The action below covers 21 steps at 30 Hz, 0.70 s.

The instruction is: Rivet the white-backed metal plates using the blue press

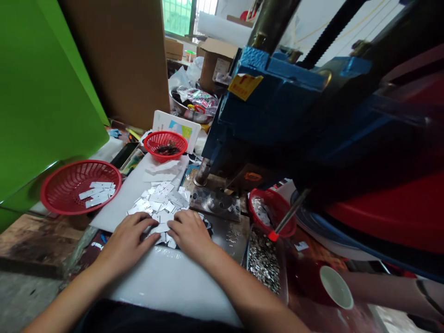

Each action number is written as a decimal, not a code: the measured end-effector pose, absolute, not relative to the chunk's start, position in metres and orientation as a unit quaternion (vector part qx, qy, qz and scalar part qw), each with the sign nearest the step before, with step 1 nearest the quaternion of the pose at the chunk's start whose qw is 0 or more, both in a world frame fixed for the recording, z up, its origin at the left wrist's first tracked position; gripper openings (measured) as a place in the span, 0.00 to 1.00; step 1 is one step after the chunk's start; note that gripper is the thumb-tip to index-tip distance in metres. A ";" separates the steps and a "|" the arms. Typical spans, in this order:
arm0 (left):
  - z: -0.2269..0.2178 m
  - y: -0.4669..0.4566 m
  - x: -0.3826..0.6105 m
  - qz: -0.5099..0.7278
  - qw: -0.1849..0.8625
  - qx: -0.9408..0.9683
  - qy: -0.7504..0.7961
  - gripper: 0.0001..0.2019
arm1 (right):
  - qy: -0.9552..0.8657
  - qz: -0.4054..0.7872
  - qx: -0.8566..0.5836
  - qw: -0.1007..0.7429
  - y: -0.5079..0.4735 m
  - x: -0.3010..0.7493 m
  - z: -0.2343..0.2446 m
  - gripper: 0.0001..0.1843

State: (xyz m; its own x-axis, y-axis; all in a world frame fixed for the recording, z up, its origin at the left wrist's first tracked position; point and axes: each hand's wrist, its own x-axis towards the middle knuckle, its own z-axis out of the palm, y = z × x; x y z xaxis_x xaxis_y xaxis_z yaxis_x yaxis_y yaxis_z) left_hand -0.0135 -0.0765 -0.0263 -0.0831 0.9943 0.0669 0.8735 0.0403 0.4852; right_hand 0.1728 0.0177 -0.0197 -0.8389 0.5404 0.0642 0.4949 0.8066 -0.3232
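A heap of small white flat pieces (160, 200) lies on a white board (125, 194) in front of me. My left hand (128, 238) rests palm down at the heap's near edge, fingers curled over a few pieces. My right hand (189, 233) lies beside it, fingers bent onto the same pieces. Both hands touch a white piece (161, 228) between them. What each set of fingers grips is hidden under the hands.
A large red basket (55, 194) at left holds a few white strips. A smaller red basket (165, 144) sits behind the heap. A blue press machine (277, 92) looms at right, with a red bowl (277, 203), a tray of metal bits (263, 259) and a cup (336, 286) below it.
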 end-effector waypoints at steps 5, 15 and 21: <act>-0.029 -0.077 -0.015 0.205 0.151 0.668 0.699 0.14 | -0.921 0.170 -0.342 0.079 0.023 0.176 -0.017 0.11; -0.026 -0.081 -0.007 0.279 0.174 0.624 0.709 0.14 | -0.923 0.135 -0.350 0.083 0.023 0.174 -0.020 0.07; -0.012 -0.079 0.003 0.392 0.394 0.453 0.697 0.24 | -0.802 0.428 -0.390 0.144 0.012 0.177 -0.011 0.13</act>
State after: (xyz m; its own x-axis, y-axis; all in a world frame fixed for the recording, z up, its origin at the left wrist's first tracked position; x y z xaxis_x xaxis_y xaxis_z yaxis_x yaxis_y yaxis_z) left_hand 0.0031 -0.0785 -0.0121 -0.2792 0.9406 -0.1930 0.3225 0.2812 0.9039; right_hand 0.1772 0.0116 -0.0110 -0.6533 0.7502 -0.1021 0.5030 0.3293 -0.7991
